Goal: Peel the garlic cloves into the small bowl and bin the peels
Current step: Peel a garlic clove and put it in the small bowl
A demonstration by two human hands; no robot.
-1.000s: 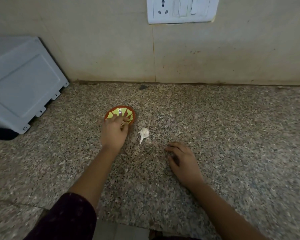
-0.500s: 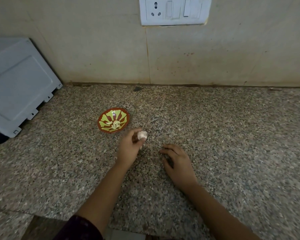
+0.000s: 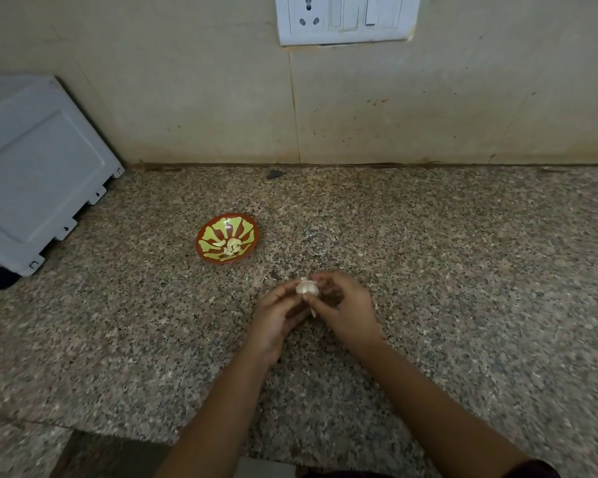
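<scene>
— How are the hands held?
— The left hand (image 3: 276, 320) and the right hand (image 3: 346, 312) are set fingertip to fingertip just below the frame's centre, and a garlic piece (image 3: 307, 288) is pinched between their curled fingers.
— And the arms?
— Both bare forearms are angled up from the lower edge, converging.

Granite counter (image 3: 463, 270); grey appliance (image 3: 38, 167), perhaps microwave, left; switchboard (image 3: 346, 19) above.

Red bowl (image 3: 227, 242) (yellow-green rays inside), white garlic (image 3: 307, 288), speckled granite counter (image 3: 463, 270).
</scene>
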